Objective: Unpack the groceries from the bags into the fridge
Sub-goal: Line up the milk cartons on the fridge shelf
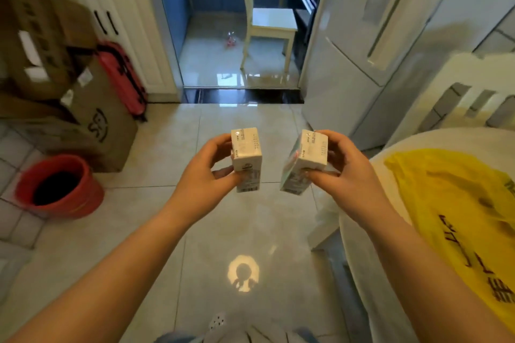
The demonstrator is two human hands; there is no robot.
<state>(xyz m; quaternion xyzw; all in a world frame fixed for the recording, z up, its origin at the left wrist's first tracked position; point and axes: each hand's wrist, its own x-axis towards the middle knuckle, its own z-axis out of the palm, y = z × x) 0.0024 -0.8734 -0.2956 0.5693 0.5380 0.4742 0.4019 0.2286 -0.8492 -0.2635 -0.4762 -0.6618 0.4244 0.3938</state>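
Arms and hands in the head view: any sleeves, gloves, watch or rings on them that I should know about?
None visible. The left hand and right hand are bare, without gloves, rings or a watch. Both forearms are uncovered to the frame's bottom edge; no sleeve shows.

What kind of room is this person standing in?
Most likely a home, in a dining area just outside the kitchen. A tall fridge stands on the right with its doors shut, a table holds a yellow bag, and a chair stands beyond the doorway.

Two small white cartons [246, 159] [306, 161] upright, apart, above floor.
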